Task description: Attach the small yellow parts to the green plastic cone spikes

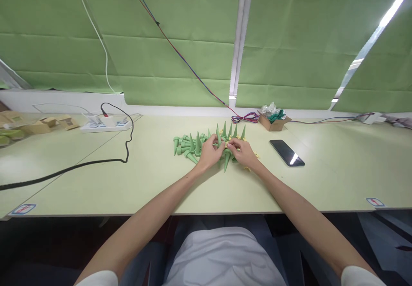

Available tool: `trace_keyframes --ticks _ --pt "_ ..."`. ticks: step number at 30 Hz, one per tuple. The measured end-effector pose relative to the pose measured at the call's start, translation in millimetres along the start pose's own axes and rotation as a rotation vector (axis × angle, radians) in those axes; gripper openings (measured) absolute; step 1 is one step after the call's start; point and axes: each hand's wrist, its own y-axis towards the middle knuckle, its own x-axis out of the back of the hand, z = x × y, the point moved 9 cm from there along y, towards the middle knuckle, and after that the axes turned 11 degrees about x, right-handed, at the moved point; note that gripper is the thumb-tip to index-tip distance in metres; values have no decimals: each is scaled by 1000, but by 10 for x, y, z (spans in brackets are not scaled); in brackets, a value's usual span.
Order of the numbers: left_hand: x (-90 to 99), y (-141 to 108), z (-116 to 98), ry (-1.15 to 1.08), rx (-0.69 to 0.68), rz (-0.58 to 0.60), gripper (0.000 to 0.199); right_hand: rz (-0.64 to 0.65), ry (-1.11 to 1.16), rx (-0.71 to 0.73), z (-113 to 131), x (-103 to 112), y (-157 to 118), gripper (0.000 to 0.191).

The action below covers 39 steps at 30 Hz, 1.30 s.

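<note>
My left hand [210, 153] is closed on a green plastic spike [218, 135], whose pointed end rises above the fingers. Right beside it, my right hand [243, 153] pinches at the base of that spike; a small yellow bit shows at its fingertips, partly hidden. Around both hands lies a pile of similar green spikes [198, 142], some standing point up and others on their sides. Small yellow pieces [256, 155] are scattered to the right of and behind my right hand.
A black phone [287, 153] lies to the right. Behind it stand a small cardboard box [273, 125] with plastic and green material, and a coiled red-blue cable [245, 117]. On the left are a power strip [106, 124], a black cord [96, 162] and cardboard pieces [41, 126].
</note>
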Motion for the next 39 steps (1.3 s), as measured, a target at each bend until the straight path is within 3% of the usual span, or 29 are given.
trace_keyframes --ticks 17,27,39 --pt "-15 -6 -49 -44 7 33 13 8 -111 38 56 -3 -2 49" --pt "32 48 14 -77 35 -9 18 -3 -19 26 89 -9 6 24" --pt "50 -1 -39 3 -18 -43 33 52 -49 68 91 -45 4 24"
